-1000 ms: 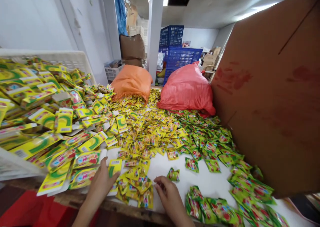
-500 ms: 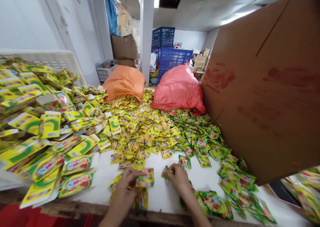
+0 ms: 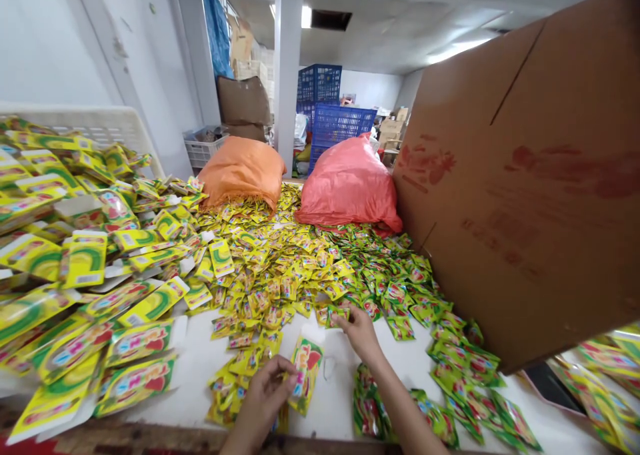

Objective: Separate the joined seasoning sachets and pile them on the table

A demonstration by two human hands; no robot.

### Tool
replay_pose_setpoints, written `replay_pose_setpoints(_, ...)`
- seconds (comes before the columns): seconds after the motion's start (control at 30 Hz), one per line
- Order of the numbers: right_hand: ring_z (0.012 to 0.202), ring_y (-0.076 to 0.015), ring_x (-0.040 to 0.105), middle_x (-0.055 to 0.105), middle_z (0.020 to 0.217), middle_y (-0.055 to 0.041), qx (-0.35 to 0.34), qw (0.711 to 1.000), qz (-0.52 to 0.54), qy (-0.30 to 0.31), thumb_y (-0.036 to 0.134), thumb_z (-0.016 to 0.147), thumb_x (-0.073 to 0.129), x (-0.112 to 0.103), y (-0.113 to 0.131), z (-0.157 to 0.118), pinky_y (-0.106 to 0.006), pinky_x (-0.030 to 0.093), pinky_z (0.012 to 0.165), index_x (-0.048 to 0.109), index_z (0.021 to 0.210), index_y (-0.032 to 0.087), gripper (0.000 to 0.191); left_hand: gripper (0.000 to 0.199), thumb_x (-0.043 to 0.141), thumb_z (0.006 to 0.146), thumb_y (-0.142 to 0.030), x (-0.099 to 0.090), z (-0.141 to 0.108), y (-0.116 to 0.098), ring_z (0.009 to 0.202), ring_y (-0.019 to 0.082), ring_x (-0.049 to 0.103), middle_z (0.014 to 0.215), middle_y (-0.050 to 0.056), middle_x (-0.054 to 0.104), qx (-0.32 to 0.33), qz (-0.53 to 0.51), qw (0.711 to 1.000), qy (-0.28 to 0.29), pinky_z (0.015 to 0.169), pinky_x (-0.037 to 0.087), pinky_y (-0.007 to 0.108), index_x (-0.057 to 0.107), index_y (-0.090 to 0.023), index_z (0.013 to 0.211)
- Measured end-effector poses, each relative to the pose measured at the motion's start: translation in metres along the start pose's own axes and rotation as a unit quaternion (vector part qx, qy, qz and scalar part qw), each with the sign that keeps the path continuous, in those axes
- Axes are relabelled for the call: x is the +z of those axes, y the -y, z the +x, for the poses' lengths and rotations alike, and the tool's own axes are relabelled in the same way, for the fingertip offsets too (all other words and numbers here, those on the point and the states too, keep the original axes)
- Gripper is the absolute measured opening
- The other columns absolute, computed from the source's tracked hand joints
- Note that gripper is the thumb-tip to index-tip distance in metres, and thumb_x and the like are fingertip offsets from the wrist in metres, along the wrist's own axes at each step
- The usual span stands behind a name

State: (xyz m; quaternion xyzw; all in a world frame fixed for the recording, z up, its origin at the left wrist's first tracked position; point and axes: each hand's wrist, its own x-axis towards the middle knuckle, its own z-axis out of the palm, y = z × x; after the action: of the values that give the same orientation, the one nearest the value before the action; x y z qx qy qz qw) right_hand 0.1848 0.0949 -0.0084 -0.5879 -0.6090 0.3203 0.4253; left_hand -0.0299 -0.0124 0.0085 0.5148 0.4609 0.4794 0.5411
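Note:
My left hand (image 3: 270,388) is closed on the edge of a small yellow-green carton (image 3: 306,375) with a watermelon picture, its white flap pointing away from me. My right hand (image 3: 361,331) is a little farther off, to the right of that flap, its fingertips pinching a small green sachet (image 3: 337,317). Close to my left hand lies a cluster of yellow sachets (image 3: 227,388). Several green sachets (image 3: 367,401) lie beneath and beside my right forearm. Ahead, yellow sachets (image 3: 270,288) and green sachets (image 3: 395,295) spread in adjoining heaps on the white tabletop (image 3: 200,355).
Flat cartons (image 3: 85,258) pile up on the left before a white crate (image 3: 125,125). An orange sack (image 3: 243,171) and a red sack (image 3: 347,185) stand behind the heaps. A large cardboard box (image 3: 525,208) leans in from the right, near a dark phone-like object (image 3: 555,387).
My left hand has turned the carton so its broad printed face and flap show. My right hand has moved forward, toward the sachet heap. The view has shifted slightly.

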Motion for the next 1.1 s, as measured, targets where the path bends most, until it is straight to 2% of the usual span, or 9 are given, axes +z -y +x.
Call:
replay_pose_setpoints(0.1, 0.064, -0.0185, 0.055, 0.060, 0.064, -0.0012, 0.012, 0.999, -0.041, 0.008, 0.026, 0.063, 0.062, 0.013, 0.005, 0.024, -0.027, 0.041, 0.061, 0.059, 0.069, 0.017, 0.011, 0.023, 0.065, 0.069, -0.035, 0.009, 0.003, 0.005, 0.069, 0.014, 0.053, 0.069, -0.002, 0.052, 0.023, -0.013, 0.999, -0.045, 0.063, 0.040, 0.023, 0.049, -0.019, 0.075)
replay_pose_setpoints(0.23, 0.092, -0.0283, 0.055, 0.061, 0.088, -0.0096, 0.040, 0.994, -0.096, -0.030, 0.014, 0.048, 0.069, 0.028, 0.006, 0.035, -0.034, 0.040, 0.078, 0.057, 0.076, 0.017, 0.031, 0.050, 0.068, 0.067, -0.036, 0.017, 0.002, 0.007, 0.080, 0.020, 0.060, 0.086, 0.004, 0.062, 0.002, -0.127, 0.991, -0.044, 0.073, 0.045, 0.031, 0.039, -0.023, 0.105)
replay_pose_setpoints(0.37, 0.104, -0.0350, 0.047, 0.059, 0.094, -0.0123, 0.059, 0.992, -0.101, -0.046, 0.016, 0.043, 0.073, 0.030, 0.004, 0.032, -0.040, 0.036, 0.086, 0.053, 0.070, 0.019, 0.034, 0.056, 0.074, 0.056, -0.032, 0.013, 0.005, 0.007, 0.091, 0.025, 0.060, 0.098, 0.010, 0.065, -0.031, -0.177, 0.982, -0.057, 0.081, 0.044, 0.033, 0.049, -0.017, 0.104)
replay_pose_setpoints(0.47, 0.097, -0.0313, 0.051, 0.060, 0.086, -0.0076, 0.051, 0.997, -0.051, -0.021, 0.018, 0.045, 0.071, 0.029, 0.004, 0.026, -0.038, 0.039, 0.080, 0.050, 0.069, 0.020, 0.032, 0.047, 0.073, 0.052, -0.026, 0.010, 0.010, 0.005, 0.090, 0.026, 0.061, 0.095, 0.009, 0.067, -0.070, -0.203, 0.975, -0.051, 0.077, 0.046, 0.031, 0.057, -0.016, 0.095)
replay_pose_setpoints(0.57, 0.083, -0.0223, 0.057, 0.061, 0.082, -0.0025, 0.024, 0.998, 0.040, 0.034, 0.024, 0.056, 0.066, 0.027, 0.007, 0.013, -0.032, 0.045, 0.071, 0.050, 0.081, 0.021, 0.030, 0.053, 0.070, 0.054, -0.023, 0.011, 0.013, 0.000, 0.083, 0.025, 0.063, 0.089, 0.008, 0.069, -0.107, -0.227, 0.966, -0.054, 0.067, 0.047, 0.029, 0.053, -0.017, 0.104)
replay_pose_setpoints(0.73, 0.072, -0.0154, 0.057, 0.060, 0.084, -0.0015, -0.010, 0.984, 0.160, 0.080, 0.043, 0.078, 0.050, 0.010, 0.030, -0.015, -0.026, 0.045, 0.062, 0.042, 0.105, 0.022, 0.035, 0.050, 0.068, 0.063, -0.037, 0.021, 0.014, -0.008, 0.064, 0.021, 0.064, 0.073, 0.009, 0.069, -0.126, -0.184, 0.974, -0.037, 0.054, 0.045, 0.026, 0.049, -0.015, 0.104)
replay_pose_setpoints(0.9, 0.067, -0.0134, 0.053, 0.054, 0.075, 0.0019, -0.054, 0.960, 0.258, 0.090, 0.043, 0.081, 0.051, -0.002, 0.067, -0.035, -0.023, 0.043, 0.062, 0.044, 0.097, 0.023, 0.026, 0.058, 0.069, 0.062, -0.042, 0.028, 0.016, -0.006, 0.059, 0.018, 0.062, 0.081, 0.007, 0.068, -0.112, -0.146, 0.983, 0.025, 0.055, 0.047, 0.028, 0.047, -0.017, 0.109)
replay_pose_setpoints(1.03, 0.080, -0.0161, 0.054, 0.056, 0.090, -0.0008, -0.109, 0.977, 0.167, 0.071, 0.038, 0.080, 0.055, -0.001, 0.080, -0.043, -0.025, 0.042, 0.069, 0.044, 0.109, 0.024, 0.034, 0.054, 0.067, 0.064, -0.041, 0.028, 0.014, -0.003, 0.075, 0.021, 0.062, 0.088, 0.007, 0.067, -0.072, -0.021, 0.997, 0.017, 0.068, 0.049, 0.029, 0.052, -0.015, 0.109)
replay_pose_setpoints(1.1, 0.081, -0.0171, 0.053, 0.056, 0.088, -0.0014, -0.139, 0.983, 0.090, 0.085, 0.036, 0.080, 0.056, -0.001, 0.079, -0.046, -0.025, 0.041, 0.070, 0.052, 0.100, 0.022, 0.025, 0.051, 0.067, 0.065, -0.039, 0.027, 0.012, -0.002, 0.084, 0.023, 0.061, 0.093, 0.008, 0.067, -0.052, 0.030, 0.998, 0.001, 0.077, 0.048, 0.031, 0.055, -0.014, 0.108)
